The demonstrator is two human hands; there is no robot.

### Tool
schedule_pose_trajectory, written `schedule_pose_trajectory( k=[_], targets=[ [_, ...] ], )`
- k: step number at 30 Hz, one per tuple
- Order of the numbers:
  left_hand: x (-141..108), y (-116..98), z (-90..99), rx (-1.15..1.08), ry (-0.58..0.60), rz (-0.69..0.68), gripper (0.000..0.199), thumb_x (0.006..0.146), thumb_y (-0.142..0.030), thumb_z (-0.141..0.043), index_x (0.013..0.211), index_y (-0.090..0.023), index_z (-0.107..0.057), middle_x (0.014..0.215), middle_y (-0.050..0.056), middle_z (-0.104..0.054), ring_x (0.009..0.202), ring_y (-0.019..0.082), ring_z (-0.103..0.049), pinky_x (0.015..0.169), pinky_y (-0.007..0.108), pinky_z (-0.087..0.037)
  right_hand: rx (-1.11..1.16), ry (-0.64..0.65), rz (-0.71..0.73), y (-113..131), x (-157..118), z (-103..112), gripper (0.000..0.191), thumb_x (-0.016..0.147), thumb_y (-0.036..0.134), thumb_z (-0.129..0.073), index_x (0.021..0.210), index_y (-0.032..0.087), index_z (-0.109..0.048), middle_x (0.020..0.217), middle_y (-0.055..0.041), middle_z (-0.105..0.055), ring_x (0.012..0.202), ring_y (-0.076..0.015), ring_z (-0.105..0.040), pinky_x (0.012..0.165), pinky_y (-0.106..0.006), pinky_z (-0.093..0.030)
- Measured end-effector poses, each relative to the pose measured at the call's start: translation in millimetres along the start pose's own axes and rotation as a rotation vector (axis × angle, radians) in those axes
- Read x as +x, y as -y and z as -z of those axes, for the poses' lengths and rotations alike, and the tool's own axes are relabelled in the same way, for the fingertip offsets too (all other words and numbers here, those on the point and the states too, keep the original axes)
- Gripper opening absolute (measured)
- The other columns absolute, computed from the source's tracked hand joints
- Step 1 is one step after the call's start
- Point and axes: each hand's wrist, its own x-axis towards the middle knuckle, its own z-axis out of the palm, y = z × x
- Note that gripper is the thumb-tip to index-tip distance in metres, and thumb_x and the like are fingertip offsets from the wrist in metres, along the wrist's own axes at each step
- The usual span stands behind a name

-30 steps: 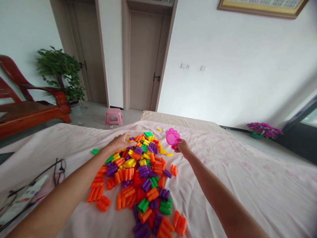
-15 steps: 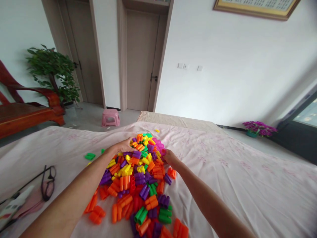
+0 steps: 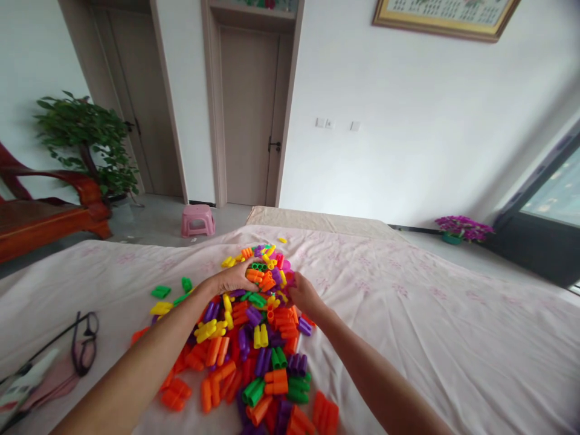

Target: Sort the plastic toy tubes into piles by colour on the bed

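A large heap of plastic building blocks (image 3: 243, 341), shaped like joined tubes in orange, purple, yellow, green and red, spreads over the pink-white cloth. At the heap's far end, my left hand (image 3: 235, 277) curls around a cluster of orange and green blocks (image 3: 259, 275); most of its fingers are hidden behind them. To the right, my right hand (image 3: 304, 291) is closed on the edge of a bright pink basket (image 3: 286, 264). Blocks cover most of that basket, so little of it shows.
Glasses (image 3: 85, 344) and a white object (image 3: 28, 380) lie on the cloth at left. Stray green blocks (image 3: 161, 292) sit left of the heap. Beyond the cloth's edge are a pink stool (image 3: 198, 220), a wooden chair (image 3: 58, 208), and purple flowers (image 3: 464, 228).
My left hand has moved right and nearer, with blocks against it. Blocks at the heap's far end have shifted, and less of the pink basket shows. The view has turned slightly.
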Motion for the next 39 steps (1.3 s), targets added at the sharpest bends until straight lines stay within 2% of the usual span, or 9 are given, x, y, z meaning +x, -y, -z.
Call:
schedule_pose_trajectory(
  k=[6,11,14,18,22,26,29,33,39],
  targets=[
    [-47,-27,9.1,0.081,0.107,0.095,0.094,0.06,-0.031,-0.081,0.145,-0.025,-0.041,0.11,0.004,-0.069,0.097,0.022,-0.066,0.082,0.034,-0.054,-0.321,-0.045,0.187,33,-39,22,0.015,0.076,0.01,-0.044,0.084,0.022,-0.047,0.064,0.002,-0.063,0.054,-0.012,-0.059,0.051,-0.02,-0.038],
    [-79,-51,32.7,0.142,0.222,0.062,0.066,0.061,-0.038,-0.083,0.124,-0.029,-0.065,0.135,0.002,-0.063,0.131,0.028,-0.051,0.111,0.04,-0.037,-0.19,-0.022,0.164,37,-48,40,0.019,0.075,0.013,-0.043,0.091,0.021,-0.048,0.067,0.0012,-0.066,0.053,-0.0116,-0.06,0.05,-0.02,-0.043],
    [-83,-41,50.9,0.186,0.091,0.124,0.061,0.068,-0.047,-0.078,0.123,-0.026,-0.065,0.137,0.005,-0.061,0.133,0.029,-0.05,0.112,0.04,-0.036,-0.021,-0.053,0.061,24,-47,61,0.025,0.069,0.016,-0.043,0.094,0.019,-0.048,0.069,-0.0006,-0.068,0.057,-0.0144,-0.064,0.05,-0.022,-0.049],
    [-80,-7,66.9,0.226,-0.087,0.219,0.076,0.059,-0.053,-0.082,0.126,-0.022,-0.062,0.143,0.011,-0.056,0.135,0.033,-0.047,0.111,0.041,-0.037,0.012,-0.165,-0.063,-11,-54,99,0.034,0.062,0.02,-0.045,0.096,0.017,-0.051,0.07,-0.0026,-0.07,0.061,-0.0179,-0.067,0.052,-0.027,-0.054],
    [-75,8,64.2,0.222,0.027,0.259,0.086,0.059,-0.056,-0.08,0.135,-0.022,-0.055,0.144,0.012,-0.054,0.135,0.033,-0.047,0.107,0.041,-0.041,-0.046,-0.219,-0.178,-50,-72,119,0.033,0.059,0.022,-0.046,0.091,0.017,-0.053,0.066,-0.0032,-0.07,0.059,-0.019,-0.067,0.052,-0.029,-0.055],
    [-73,-1,49.5,0.353,0.17,0.185,0.102,0.052,-0.046,-0.086,0.144,-0.025,-0.046,0.151,0.008,-0.047,0.14,0.033,-0.039,0.111,0.038,-0.037,0.002,-0.093,-0.245,-67,-87,102,0.032,0.058,0.023,-0.045,0.087,0.017,-0.055,0.063,-0.0028,-0.069,0.053,-0.0179,-0.065,0.051,-0.029,-0.054],
    [-73,-8,33.3,0.396,0.186,0.191,0.11,0.049,-0.038,-0.086,0.148,-0.024,-0.039,0.147,0.009,-0.05,0.132,0.032,-0.049,0.103,0.035,-0.045,0.1,0.016,-0.219,-62,-91,73,0.029,0.058,0.024,-0.045,0.085,0.017,-0.056,0.066,-0.0026,-0.07,0.052,-0.0165,-0.064,0.051,-0.028,-0.053],
    [-68,-6,13.3,0.319,0.145,0.214,0.11,0.054,-0.032,-0.082,0.151,-0.024,-0.03,0.128,0.008,-0.063,0.107,0.026,-0.065,0.085,0.034,-0.054,0.188,0.052,-0.183,-48,-85,34,0.026,0.059,0.024,-0.045,0.082,0.017,-0.056,0.065,-0.0014,-0.068,0.054,-0.0163,-0.063,0.051,-0.026,-0.051],
    [-61,10,2.8,0.288,-0.003,0.114,0.098,0.05,-0.032,-0.085,0.14,-0.025,-0.048,0.141,0.01,-0.052,0.125,0.03,-0.052,0.1,0.037,-0.046,0.247,0.034,-0.04,-36,-70,-9,0.022,0.061,0.019,-0.046,0.078,0.017,-0.059,0.067,0.0001,-0.065,0.057,-0.0127,-0.058,0.049,-0.02,-0.042]
  ],
)
